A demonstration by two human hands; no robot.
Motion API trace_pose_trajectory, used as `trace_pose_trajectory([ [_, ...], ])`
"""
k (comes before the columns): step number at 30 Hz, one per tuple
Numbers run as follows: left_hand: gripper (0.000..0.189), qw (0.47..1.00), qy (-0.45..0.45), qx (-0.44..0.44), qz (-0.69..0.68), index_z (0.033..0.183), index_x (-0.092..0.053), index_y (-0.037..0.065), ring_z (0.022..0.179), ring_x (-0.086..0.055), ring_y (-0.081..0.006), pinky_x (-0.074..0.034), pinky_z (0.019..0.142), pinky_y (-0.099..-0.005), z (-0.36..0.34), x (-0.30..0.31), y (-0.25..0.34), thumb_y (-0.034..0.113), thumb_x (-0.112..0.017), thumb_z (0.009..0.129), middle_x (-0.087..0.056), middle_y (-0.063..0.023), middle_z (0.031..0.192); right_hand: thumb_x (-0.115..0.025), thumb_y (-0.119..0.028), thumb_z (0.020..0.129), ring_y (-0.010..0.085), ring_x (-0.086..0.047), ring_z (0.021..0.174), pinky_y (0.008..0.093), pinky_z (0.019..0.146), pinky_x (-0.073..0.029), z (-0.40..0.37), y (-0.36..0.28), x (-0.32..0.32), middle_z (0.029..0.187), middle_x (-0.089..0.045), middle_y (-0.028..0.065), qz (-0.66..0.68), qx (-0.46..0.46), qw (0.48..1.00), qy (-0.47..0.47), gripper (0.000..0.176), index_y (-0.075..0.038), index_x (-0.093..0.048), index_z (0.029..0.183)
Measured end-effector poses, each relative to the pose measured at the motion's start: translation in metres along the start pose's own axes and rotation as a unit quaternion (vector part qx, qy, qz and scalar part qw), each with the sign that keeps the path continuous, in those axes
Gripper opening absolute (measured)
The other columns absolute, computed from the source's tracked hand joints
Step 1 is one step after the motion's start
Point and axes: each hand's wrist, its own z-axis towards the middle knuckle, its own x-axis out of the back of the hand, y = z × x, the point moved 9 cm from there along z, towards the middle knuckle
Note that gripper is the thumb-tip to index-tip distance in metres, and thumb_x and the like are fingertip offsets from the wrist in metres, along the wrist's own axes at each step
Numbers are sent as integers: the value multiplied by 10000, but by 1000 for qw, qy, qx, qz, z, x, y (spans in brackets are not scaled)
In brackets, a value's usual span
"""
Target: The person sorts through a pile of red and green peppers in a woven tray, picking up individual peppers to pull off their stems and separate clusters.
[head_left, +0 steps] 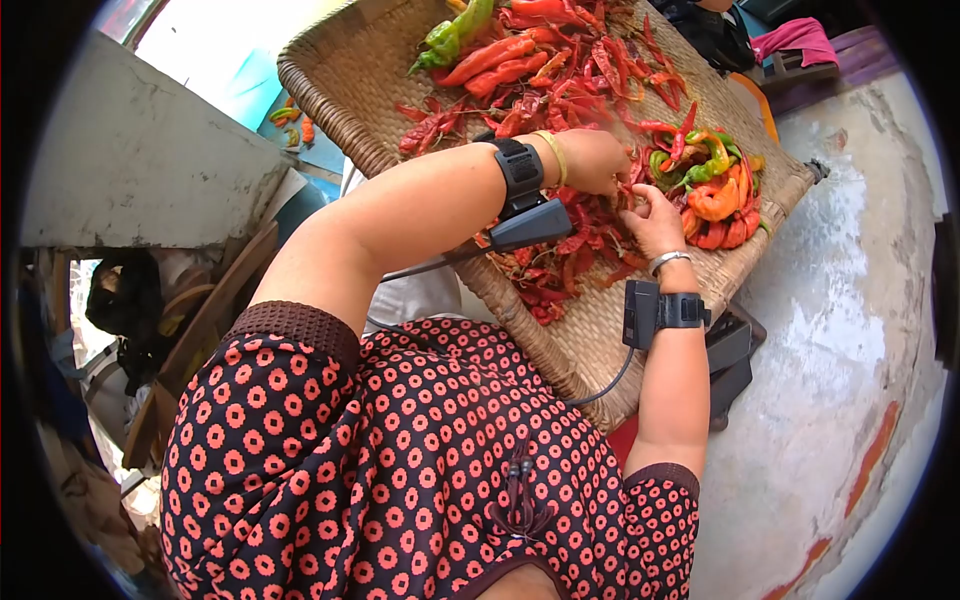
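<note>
A large woven tray (590,365) holds heaps of peppers. My left hand (593,162) reaches in from the left over the dried red peppers (575,105), its fingers bent together at a small dried red pepper (625,194). Close beside it, my right hand (655,222) pinches at the same spot with thumb and fingertips. The fingers partly hide the piece between them. Right of the hands lies a pile of fresh orange, red and green peppers (715,200). Larger red peppers (500,62) and a green one (455,35) lie toward the tray's far side.
The tray's raised woven rim (335,125) runs along the left. A few peppers (292,122) lie on a blue surface beyond it. A worn wall (820,300) stands at right, and a pink cloth (795,42) at the upper right. Cables hang from both wrist devices.
</note>
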Motion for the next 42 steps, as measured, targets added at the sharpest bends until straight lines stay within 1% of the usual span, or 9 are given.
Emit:
trace_pose_trajectory([
  [8, 240, 989, 134, -52, -21, 956, -626, 112, 776, -593, -294, -474, 688, -384, -6, 26, 16, 176, -580, 730, -609, -119, 862, -569, -54, 751, 38, -487, 577, 187, 548, -408, 1, 5, 32, 686, -581, -15, 215, 54, 970, 99, 216, -8, -611, 957],
  [16, 242, 964, 229, -135, -25, 943, -636, 114, 791, -583, -285, -481, 687, -370, -13, 43, 41, 181, -637, 710, -590, -84, 860, -535, -92, 846, 26, -517, 600, 166, 511, -418, -20, -15, 53, 743, -592, -12, 433, 63, 896, 74, 161, -23, -590, 981],
  [21, 192, 945, 199, 38, -256, 902, -640, 37, 636, -599, -136, -486, 579, -254, -7, 60, -2, 184, -633, 779, -631, -47, 740, -559, -120, 841, 30, -510, 595, 175, 515, -419, -17, -6, 53, 726, -587, -14, 483, 20, 871, 87, 175, -23, -587, 983],
  [25, 307, 813, 430, 68, -387, 1078, -566, 7, 651, -567, -74, -476, 574, -216, -19, 94, -61, 181, -598, 827, -620, -41, 798, -603, -134, 801, 46, -514, 603, 195, 541, -435, -34, -46, 4, 767, -581, -1, 270, 44, 943, -190, 260, -24, -576, 1035],
  [27, 410, 874, 387, 223, -193, 1127, -529, -7, 690, -581, -116, -478, 615, -248, -20, 86, -97, 233, -616, 808, -622, -79, 811, -603, -144, 790, 76, -525, 599, 213, 527, -443, -62, -65, -25, 769, -580, 2, 256, 24, 895, -365, 336, -43, -548, 1105],
  [31, 385, 916, 331, 205, -99, 1061, -575, 6, 710, -599, -177, -480, 653, -298, -22, 79, -75, 260, -625, 777, -630, -114, 802, -613, -160, 771, 109, -590, 725, 223, 572, -452, -83, -86, -61, 869, -624, 70, 256, 81, 847, -459, 382, -50, -537, 1129],
  [33, 297, 977, 126, 81, -151, 964, -625, 32, 728, -606, -233, -476, 681, -335, -2, 47, -45, 235, -620, 748, -633, -133, 800, -619, -151, 761, 138, -604, 781, 248, 610, -468, -89, -78, -69, 891, -627, 85, 209, 44, 848, -485, 386, -44, -539, 1123],
  [37, 260, 990, -143, 11, 3, 925, -655, 75, 788, -609, -256, -468, 717, -344, -10, -7, -5, 217, -640, 708, -642, -121, 829, -613, -226, 729, 316, -583, 866, 389, 758, -454, -57, -65, -47, 904, -622, 159, -45, 164, 951, -260, 301, -73, -607, 988],
  [42, 285, 991, -124, 14, 43, 949, -652, 82, 790, -608, -268, -468, 726, -356, -11, -7, -8, 216, -639, 697, -644, -119, 840, -589, -180, 737, 282, -603, 732, 365, 655, -462, -35, -47, -7, 763, -627, 121, -139, 156, 973, -97, 225, -68, -608, 931],
])
